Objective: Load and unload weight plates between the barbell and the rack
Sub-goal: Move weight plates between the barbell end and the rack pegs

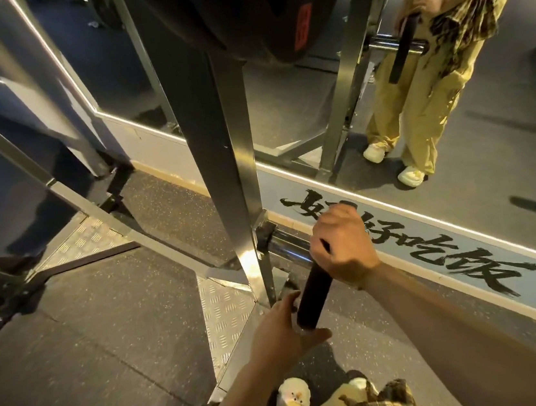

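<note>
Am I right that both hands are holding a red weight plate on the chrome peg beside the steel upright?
Not quite: the weight plate is black, not red. The head view shows the right hand gripping its top edge and the left hand holding its lower edge, on the chrome peg beside the steel upright.

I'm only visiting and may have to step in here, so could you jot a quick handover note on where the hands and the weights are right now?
Right hand: grips the upper rim of a black weight plate seen edge-on.
Left hand: cups the plate's lower edge, thumb underneath.
The plate sits at the chrome peg low on the steel rack upright; whether it is going on or coming off cannot be told.
More black plates hang higher on the rack.
Left: seat or remove this plate, then handle the rest.
</note>
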The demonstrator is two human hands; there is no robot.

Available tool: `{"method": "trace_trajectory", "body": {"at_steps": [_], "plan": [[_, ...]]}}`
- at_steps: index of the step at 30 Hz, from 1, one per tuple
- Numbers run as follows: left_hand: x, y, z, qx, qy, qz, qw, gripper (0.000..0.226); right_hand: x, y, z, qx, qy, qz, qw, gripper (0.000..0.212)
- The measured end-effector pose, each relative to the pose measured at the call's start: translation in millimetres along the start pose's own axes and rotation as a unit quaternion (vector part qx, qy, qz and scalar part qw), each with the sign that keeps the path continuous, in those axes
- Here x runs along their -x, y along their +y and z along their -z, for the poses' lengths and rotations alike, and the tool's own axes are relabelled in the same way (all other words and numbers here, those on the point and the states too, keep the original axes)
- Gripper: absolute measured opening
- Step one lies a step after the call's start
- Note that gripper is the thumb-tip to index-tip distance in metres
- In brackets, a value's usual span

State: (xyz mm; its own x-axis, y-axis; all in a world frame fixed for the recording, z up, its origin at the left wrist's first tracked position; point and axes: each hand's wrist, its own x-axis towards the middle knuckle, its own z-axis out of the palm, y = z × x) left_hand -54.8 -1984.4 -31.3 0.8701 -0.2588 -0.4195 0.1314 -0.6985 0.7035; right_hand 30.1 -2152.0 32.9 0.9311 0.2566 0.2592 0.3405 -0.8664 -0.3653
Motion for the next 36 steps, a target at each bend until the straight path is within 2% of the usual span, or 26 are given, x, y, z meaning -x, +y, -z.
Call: {"method": "trace_trajectory", "body": {"at_steps": [2,5,7,9,13,16,19,22,24,26,29,32,34,36], "plan": [[2.1,0.6,-2.9,-0.002,-0.009,0.004,1.000,0.086,-12.4,11.5,1.8,-0.040,-0.026,-0.043,0.998,0.039],[6.2,7.0,-5.5,-0.015,0.016,-0.008,1.000,0.074,-28.7,33.4,11.2,-0.111,-0.098,-0.152,0.977,0.032],[6.9,12.7,-2.3,-0.029,0.047,-0.004,0.998,0.065,-35.1,40.9,17.9,-0.093,-0.134,-0.182,0.970,0.036],[7.8,15.8,0.3,-0.069,0.058,-0.011,0.996,0.061,-33.8,40.6,22.5,-0.042,-0.115,-0.164,0.979,0.041],[11.6,17.1,5.3,-0.085,0.066,-0.028,0.994,0.061,-2.4,15.0,25.0,-0.004,-0.011,-0.062,0.998,0.044],[11.3,17.3,4.9,-0.076,0.073,-0.035,0.994,0.061,24.8,-7.3,12.1,0.047,-0.016,0.006,0.999,0.048],[10.9,18.5,1.8,-0.039,0.077,-0.022,0.996,0.059,37.3,-15.3,-5.2,0.096,-0.045,0.024,0.994,0.044],[5.1,17.1,2.4,0.038,0.060,0.013,0.997,0.068,33.0,-10.0,-15.1,0.074,0.026,0.046,0.996,0.028],[-0.2,14.6,5.5,0.068,0.036,0.030,0.997,0.078,24.9,-4.1,-18.3,0.056,0.052,0.055,0.996,0.025],[-4.2,13.2,6.8,0.075,0.017,0.030,0.997,0.084,13.3,1.5,-15.1,0.045,0.032,0.028,0.998,0.031],[-5.7,13.4,8.4,0.079,0.005,0.027,0.997,0.086,-4.5,15.8,-7.6,-0.053,0.009,-0.053,0.997,0.035],[-5.5,14.5,6.6,0.040,0.007,0.020,0.999,0.085,-27.2,44.5,-1.9,-0.153,-0.072,-0.157,0.973,0.033],[-4.5,18.3,6.0,0.029,0.022,0.029,0.999,0.076,-39.1,55.3,4.8,-0.114,-0.139,-0.203,0.963,0.033],[-4.5,23.2,7.5,-0.001,0.042,0.029,0.999,0.062,-45.7,56.3,12.1,-0.074,-0.165,-0.227,0.957,0.039]]}}
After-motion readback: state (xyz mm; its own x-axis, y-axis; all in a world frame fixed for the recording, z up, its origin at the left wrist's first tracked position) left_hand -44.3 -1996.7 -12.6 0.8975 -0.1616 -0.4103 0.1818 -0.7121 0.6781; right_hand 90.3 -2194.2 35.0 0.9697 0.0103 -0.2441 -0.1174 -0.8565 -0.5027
